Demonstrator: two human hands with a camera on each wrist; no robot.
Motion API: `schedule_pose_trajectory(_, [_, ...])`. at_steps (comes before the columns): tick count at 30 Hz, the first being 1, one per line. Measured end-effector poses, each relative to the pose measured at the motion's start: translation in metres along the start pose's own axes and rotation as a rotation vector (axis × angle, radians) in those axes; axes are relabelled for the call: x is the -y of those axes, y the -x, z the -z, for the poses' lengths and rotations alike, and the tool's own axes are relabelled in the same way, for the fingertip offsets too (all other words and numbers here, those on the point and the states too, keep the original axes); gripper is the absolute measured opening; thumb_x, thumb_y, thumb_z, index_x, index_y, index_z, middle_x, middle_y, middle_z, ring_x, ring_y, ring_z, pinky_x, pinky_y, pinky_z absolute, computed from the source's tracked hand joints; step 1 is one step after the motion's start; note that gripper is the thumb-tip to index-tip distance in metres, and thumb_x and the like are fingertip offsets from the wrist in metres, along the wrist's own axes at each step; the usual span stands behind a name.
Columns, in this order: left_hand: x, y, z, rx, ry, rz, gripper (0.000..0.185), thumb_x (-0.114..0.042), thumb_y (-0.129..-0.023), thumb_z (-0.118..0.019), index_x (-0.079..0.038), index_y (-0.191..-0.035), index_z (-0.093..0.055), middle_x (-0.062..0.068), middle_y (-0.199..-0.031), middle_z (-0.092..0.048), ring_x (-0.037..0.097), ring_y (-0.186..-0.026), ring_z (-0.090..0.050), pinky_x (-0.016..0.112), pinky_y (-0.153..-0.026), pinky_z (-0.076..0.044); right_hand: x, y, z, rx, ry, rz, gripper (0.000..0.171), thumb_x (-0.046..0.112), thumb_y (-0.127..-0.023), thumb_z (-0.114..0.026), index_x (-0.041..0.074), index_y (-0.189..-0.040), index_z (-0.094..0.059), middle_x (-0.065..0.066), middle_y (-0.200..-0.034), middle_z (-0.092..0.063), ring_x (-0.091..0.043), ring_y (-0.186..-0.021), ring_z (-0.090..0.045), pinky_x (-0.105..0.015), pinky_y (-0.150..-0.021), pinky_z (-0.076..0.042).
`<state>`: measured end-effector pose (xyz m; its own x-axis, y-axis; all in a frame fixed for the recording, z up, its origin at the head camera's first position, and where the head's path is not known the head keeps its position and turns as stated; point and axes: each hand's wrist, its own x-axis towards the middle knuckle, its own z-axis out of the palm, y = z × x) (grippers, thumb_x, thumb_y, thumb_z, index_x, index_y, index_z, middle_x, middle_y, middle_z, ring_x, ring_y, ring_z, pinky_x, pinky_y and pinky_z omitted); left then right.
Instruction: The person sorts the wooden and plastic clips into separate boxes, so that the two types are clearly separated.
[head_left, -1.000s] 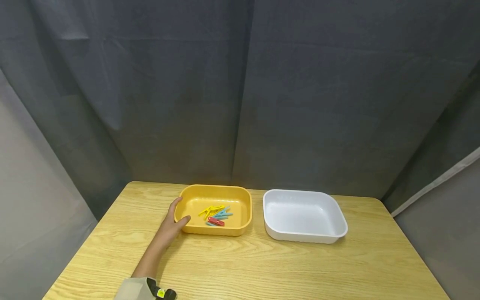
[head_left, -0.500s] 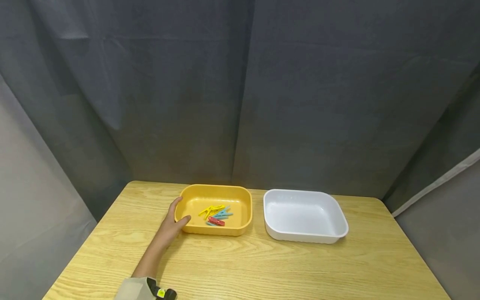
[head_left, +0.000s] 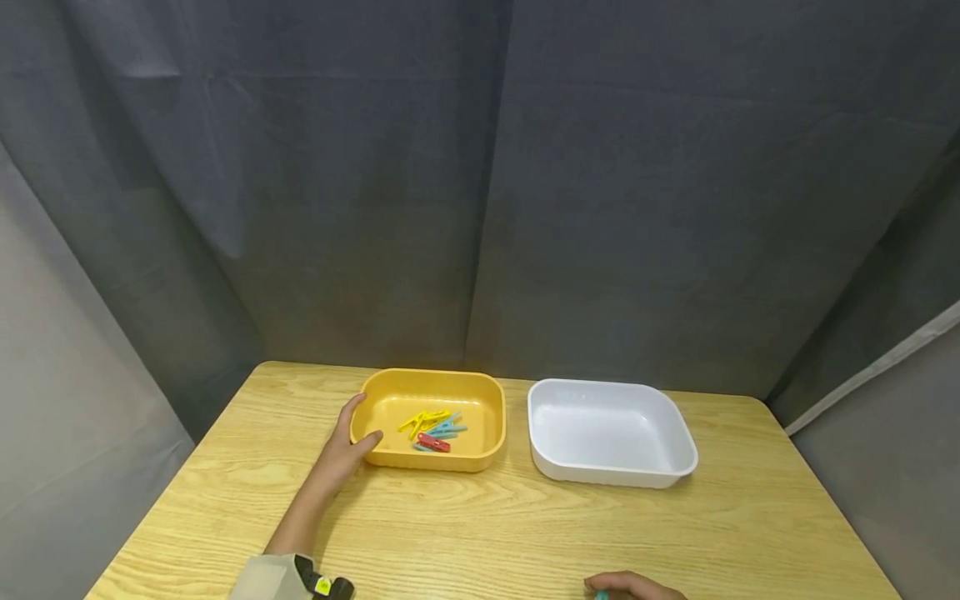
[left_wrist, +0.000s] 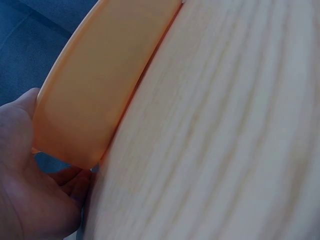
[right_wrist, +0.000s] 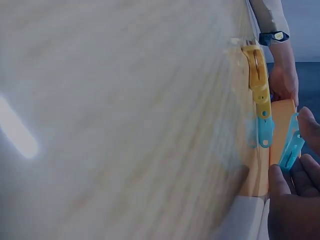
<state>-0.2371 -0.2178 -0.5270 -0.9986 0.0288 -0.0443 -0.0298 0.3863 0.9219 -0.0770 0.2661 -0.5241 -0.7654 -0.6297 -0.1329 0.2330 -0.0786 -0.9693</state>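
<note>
A yellow tray sits on the wooden table and holds several yellow, blue and red clothespins. My left hand grips the tray's left end, thumb over the rim; the left wrist view shows the palm against the tray wall. My right hand shows at the bottom edge of the head view. In the right wrist view its fingers pinch a blue clothespin. A yellow peg and another blue peg appear beside it; I cannot tell what holds them.
An empty white tray stands to the right of the yellow one with a narrow gap between them. The wooden table stretches toward me. Dark grey curtains hang close behind and at both sides.
My right hand has come into the head view at the bottom edge. The left hand and both trays have not moved.
</note>
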Motion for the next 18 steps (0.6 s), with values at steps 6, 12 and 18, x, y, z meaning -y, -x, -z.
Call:
schedule_pose_trajectory(6, [-0.002,0.001,0.0,0.015,0.038,-0.016,0.078,-0.033,-0.102,-0.062,-0.031,-0.164,-0.013,0.021,-0.172,-0.003,0.054,-0.153,-0.01,0.076,-0.111,-0.025,0.01,-0.007,-0.001,-0.033,0.103,-0.02,0.046,0.01,-0.105,-0.055,-0.014,-0.143,-0.047,-0.013,-0.143,-0.057,-0.01,-0.119,-0.063,-0.033,-0.094,-0.056])
schedule_pose_trajectory(12, [-0.002,0.002,0.0,0.017,0.038,-0.019,0.079,-0.034,-0.102,-0.062,-0.031,-0.164,-0.013,0.021,-0.171,-0.004,0.052,-0.137,-0.037,0.054,-0.086,-0.048,0.016,-0.019,-0.004,0.01,0.18,0.033,0.049,0.003,-0.102,-0.059,-0.013,-0.145,-0.043,-0.036,-0.15,-0.042,-0.001,-0.127,-0.056,-0.028,-0.102,-0.051])
schedule_pose_trajectory(18, [-0.002,0.001,0.0,0.008,0.012,-0.009,0.079,-0.034,-0.102,-0.062,-0.032,-0.164,-0.014,0.023,-0.169,-0.012,0.041,-0.109,-0.051,0.04,-0.07,-0.045,0.019,-0.031,-0.008,-0.04,0.096,-0.046,0.068,0.002,-0.09,-0.077,-0.009,-0.148,-0.043,-0.036,-0.154,-0.036,-0.037,-0.133,-0.056,-0.044,-0.097,-0.055])
